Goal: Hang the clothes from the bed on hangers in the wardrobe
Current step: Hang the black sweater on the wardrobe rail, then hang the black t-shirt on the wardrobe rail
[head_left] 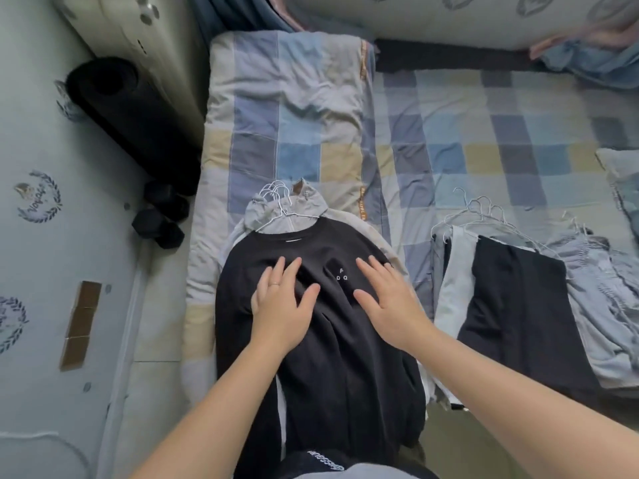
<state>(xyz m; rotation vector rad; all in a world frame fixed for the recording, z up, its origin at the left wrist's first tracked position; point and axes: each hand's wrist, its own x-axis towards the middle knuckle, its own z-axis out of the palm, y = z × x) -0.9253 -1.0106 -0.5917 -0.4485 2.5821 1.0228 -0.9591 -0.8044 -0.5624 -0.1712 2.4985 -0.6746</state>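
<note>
A black sweatshirt [332,357] with small white letters lies on top of a stack of clothes at the bed's near edge. Under it shows a grey hooded garment [287,216] with white wire hanger hooks [276,193] sticking out at the collar. My left hand [281,305] lies flat on the sweatshirt's chest with its fingers spread. My right hand [389,302] presses flat on the right side of the chest. To the right lies a second pile of clothes [518,305], dark and light blue, with several wire hangers [480,212] at its top.
A folded checked quilt [294,108] lies behind the stack on the checked bed sheet [501,126]. A black rolled mat [131,115] and dumbbells [159,219] stand on the floor at the left. More bedding [587,60] lies at the far right.
</note>
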